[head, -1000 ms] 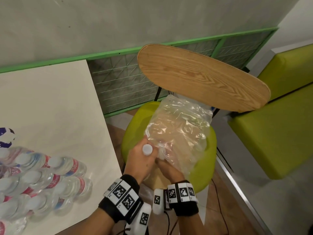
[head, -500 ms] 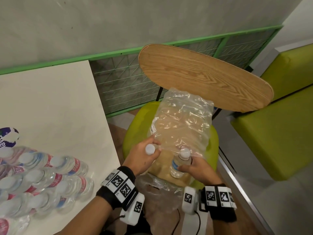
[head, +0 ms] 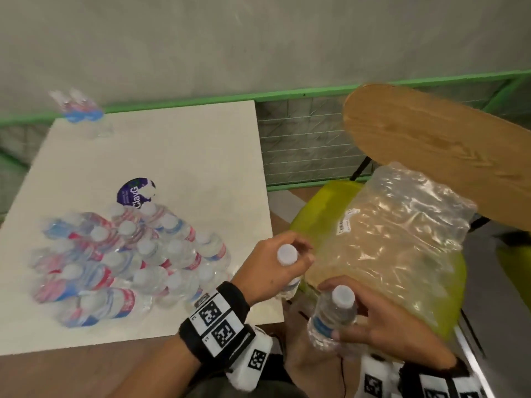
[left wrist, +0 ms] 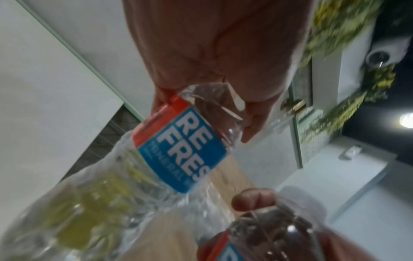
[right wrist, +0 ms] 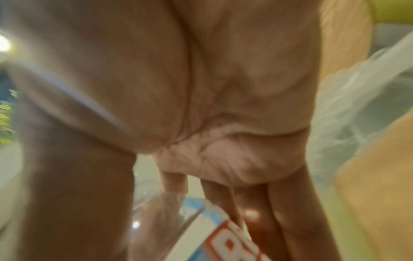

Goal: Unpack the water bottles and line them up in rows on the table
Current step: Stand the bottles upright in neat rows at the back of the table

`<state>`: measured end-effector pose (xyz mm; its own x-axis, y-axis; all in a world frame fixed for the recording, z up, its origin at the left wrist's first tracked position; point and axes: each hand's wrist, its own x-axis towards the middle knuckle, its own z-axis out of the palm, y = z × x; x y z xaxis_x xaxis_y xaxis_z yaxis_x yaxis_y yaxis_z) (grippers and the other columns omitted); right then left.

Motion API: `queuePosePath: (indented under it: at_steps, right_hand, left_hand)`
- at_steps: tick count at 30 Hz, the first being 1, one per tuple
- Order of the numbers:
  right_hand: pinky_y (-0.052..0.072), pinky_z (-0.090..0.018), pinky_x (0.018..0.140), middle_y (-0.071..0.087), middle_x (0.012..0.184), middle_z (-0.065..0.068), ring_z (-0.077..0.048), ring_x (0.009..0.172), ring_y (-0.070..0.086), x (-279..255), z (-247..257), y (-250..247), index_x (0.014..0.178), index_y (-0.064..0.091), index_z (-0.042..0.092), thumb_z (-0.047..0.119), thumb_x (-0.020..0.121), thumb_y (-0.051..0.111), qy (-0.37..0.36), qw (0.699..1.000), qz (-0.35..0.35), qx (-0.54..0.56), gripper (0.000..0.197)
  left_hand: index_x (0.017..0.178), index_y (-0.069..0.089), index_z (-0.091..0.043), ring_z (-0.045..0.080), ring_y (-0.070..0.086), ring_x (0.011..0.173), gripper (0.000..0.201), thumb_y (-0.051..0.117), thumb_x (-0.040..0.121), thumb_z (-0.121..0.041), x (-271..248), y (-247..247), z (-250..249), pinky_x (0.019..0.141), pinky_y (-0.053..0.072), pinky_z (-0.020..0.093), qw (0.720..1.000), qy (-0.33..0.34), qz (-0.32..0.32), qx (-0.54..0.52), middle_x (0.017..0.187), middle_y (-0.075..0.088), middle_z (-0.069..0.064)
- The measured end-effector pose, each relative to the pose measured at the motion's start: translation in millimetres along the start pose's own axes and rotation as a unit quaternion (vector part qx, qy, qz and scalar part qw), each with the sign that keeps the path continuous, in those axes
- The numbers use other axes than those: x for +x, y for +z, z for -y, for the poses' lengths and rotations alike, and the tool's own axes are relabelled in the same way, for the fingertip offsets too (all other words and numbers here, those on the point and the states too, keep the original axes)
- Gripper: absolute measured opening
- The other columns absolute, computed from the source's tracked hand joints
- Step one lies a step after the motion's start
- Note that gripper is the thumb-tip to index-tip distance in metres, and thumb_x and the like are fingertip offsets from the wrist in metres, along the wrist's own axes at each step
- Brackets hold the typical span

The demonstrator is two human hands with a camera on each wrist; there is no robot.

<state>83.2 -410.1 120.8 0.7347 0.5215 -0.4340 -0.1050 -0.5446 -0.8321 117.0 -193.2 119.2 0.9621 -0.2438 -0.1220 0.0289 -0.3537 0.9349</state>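
My left hand (head: 275, 268) grips a clear water bottle (head: 287, 255) near its white cap, just off the white table's (head: 172, 156) right edge; its blue and red label (left wrist: 181, 146) fills the left wrist view. My right hand (head: 382, 326) holds a second bottle (head: 333, 314) by its body, in front of the chair. The crumpled plastic wrap (head: 396, 231) lies slack on the yellow-green chair seat (head: 457, 277). Several bottles (head: 123, 259) stand grouped on the table's near left. In the right wrist view the palm hides most of the bottle's label (right wrist: 214, 236).
A pair of bottles (head: 77, 110) stands at the table's far left corner. A purple sticker (head: 135, 192) marks the tabletop behind the group. The chair's wooden backrest (head: 436, 139) rises at right. A green-framed mesh fence (head: 301, 145) runs along the grey wall.
Both hands have pulled back from the wrap, each with a bottle, and swung left toward the table. The view has turned left, so the table and its bottles now show more fully.
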Motion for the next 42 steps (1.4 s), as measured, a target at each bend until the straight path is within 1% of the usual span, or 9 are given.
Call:
queuePosePath:
  at_steps: [7,13,18,23,27,29,32,35,42]
  right_hand:
    - [0.05,-0.039,0.095,0.068,0.109,0.015,-0.005,0.101,0.065,45,101,8,0.109,0.056,0.048,0.029,0.058,0.082,-0.067,0.997,-0.033,0.004,0.06]
    - [0.056,-0.02,0.078,0.071,0.101,0.006,-0.01,0.09,0.069,92,214,62,0.108,0.058,0.035,0.025,0.054,0.078,-0.148,0.988,-0.02,0.047,0.059]
    - [0.055,-0.035,0.086,0.064,0.108,0.011,-0.015,0.09,0.07,165,295,139,0.108,0.057,0.03,0.026,0.06,0.082,-0.209,0.977,0.002,0.033,0.055]
    - [0.053,-0.039,0.088,0.064,0.098,0.01,-0.014,0.098,0.059,260,344,195,0.108,0.056,0.024,0.022,0.062,0.085,-0.222,0.972,-0.049,-0.053,0.055]
    - [0.045,-0.017,0.065,0.062,0.086,0.006,-0.014,0.078,0.056,322,353,215,0.108,0.05,0.021,0.013,0.066,0.081,-0.18,0.971,-0.102,-0.12,0.052]
    - [0.045,-0.026,0.067,0.063,0.094,-0.005,-0.024,0.084,0.058,350,351,221,0.109,0.049,0.018,0.012,0.066,0.08,-0.153,0.966,-0.117,-0.17,0.053]
    - [0.043,-0.031,0.07,0.059,0.1,-0.013,-0.032,0.088,0.057,384,347,227,0.112,0.046,0.014,0.011,0.064,0.081,-0.085,0.951,-0.098,-0.28,0.06]
    - [0.042,-0.033,0.069,0.05,0.098,-0.011,-0.028,0.082,0.05,408,340,233,0.116,0.041,0.009,0.013,0.064,0.083,-0.019,0.931,-0.054,-0.362,0.067]
    - [0.044,-0.034,0.066,0.054,0.106,-0.012,-0.032,0.094,0.059,447,309,248,0.118,0.038,0.009,0.02,0.056,0.087,-0.002,0.887,0.032,-0.461,0.08]
  left_hand:
    - [0.089,0.068,-0.021,0.006,0.064,0.089,0.007,0.068,0.083,-0.018,-83,-126,-30,0.077,0.047,0.014,0.98,-0.013,-0.194,-0.041,0.089,0.07,-0.008]
    - [0.085,0.068,-0.025,0.021,0.067,0.086,0.011,0.069,0.074,-0.028,-150,-246,-16,0.08,0.051,0.037,0.93,-0.001,-0.363,-0.059,0.084,0.072,0.001]
    - [0.08,0.066,-0.022,0.012,0.066,0.075,0.004,0.069,0.081,-0.019,-183,-337,31,0.07,0.051,0.025,0.896,-0.011,-0.435,-0.083,0.074,0.071,-0.003]
    - [0.081,0.065,-0.02,0.015,0.066,0.077,0.007,0.071,0.081,-0.024,-180,-416,86,0.073,0.052,0.031,0.892,-0.036,-0.442,-0.088,0.078,0.071,0.0]
    - [0.081,0.063,-0.021,0.015,0.063,0.078,0.009,0.07,0.082,-0.026,-158,-465,121,0.072,0.051,0.028,0.886,-0.033,-0.454,-0.089,0.088,0.069,0.009]
    - [0.077,0.062,-0.024,0.014,0.061,0.076,0.011,0.072,0.08,-0.028,-141,-482,142,0.071,0.049,0.026,0.889,-0.044,-0.447,-0.088,0.084,0.068,0.004]
    - [0.077,0.064,-0.024,0.007,0.057,0.073,0.008,0.072,0.08,-0.024,-112,-493,178,0.073,0.045,0.024,0.914,-0.057,-0.398,-0.057,0.08,0.064,-0.007]
    - [0.098,0.067,-0.017,0.007,0.055,0.074,0.016,0.069,0.083,-0.023,-91,-492,214,0.067,0.04,0.013,0.942,-0.091,-0.322,0.008,0.09,0.061,-0.004]
    - [0.103,0.067,-0.017,0.016,0.055,0.092,0.027,0.073,0.079,-0.028,-72,-489,272,0.078,0.037,0.024,0.963,-0.192,-0.189,0.025,0.101,0.062,0.0]
